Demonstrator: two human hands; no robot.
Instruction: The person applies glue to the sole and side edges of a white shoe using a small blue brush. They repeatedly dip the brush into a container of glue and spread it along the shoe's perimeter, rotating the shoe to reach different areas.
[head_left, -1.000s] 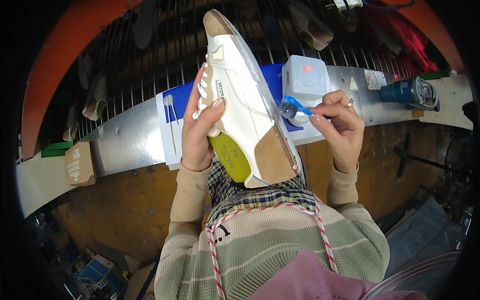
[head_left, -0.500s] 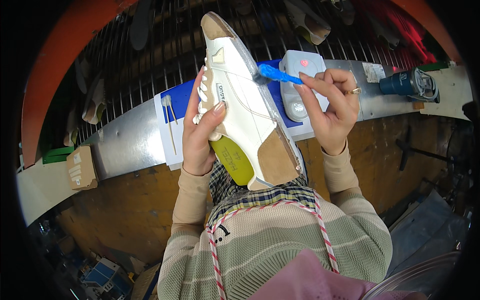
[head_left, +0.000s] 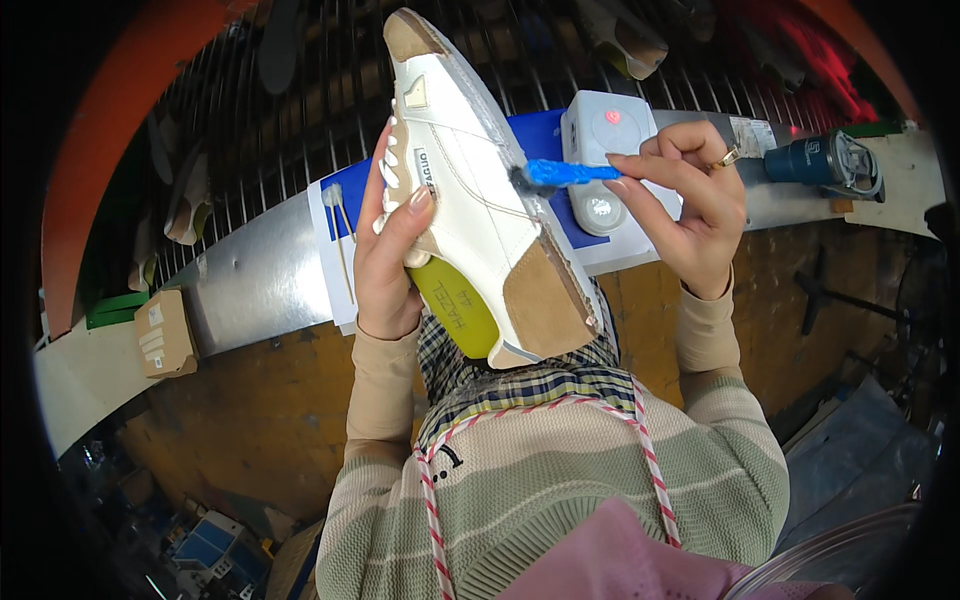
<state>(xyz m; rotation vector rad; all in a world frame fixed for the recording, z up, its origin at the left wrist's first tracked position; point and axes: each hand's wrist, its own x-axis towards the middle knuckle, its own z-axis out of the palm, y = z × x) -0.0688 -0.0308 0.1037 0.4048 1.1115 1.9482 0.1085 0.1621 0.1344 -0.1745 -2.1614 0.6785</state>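
A white shoe upper (head_left: 465, 190) with tan toe and heel patches is held up on its side, toe pointing away. Inside it shows a yellow-green shoe last (head_left: 455, 310). My left hand (head_left: 392, 250) grips the shoe by its laced side, thumb lying on the white side panel. Between thumb and fingers of my right hand (head_left: 690, 195) is a small brush with a blue handle (head_left: 565, 173). Its dark bristles touch the shoe's lower edge, around the middle of its length. That edge looks greyish and wet along the front half.
On the metal ledge, a white container (head_left: 605, 125) stands on blue and white sheets, with two swabs (head_left: 340, 225) at their left. A dark blue tumbler (head_left: 815, 163) lies at right, a small cardboard box (head_left: 165, 335) at left. Beyond runs a rack of metal rollers (head_left: 330, 100) carrying shoes.
The brush has moved down along the shoe's lower edge, toward the heel, with my right hand shifting right and slightly nearer. The shoe has shifted slightly left and away.
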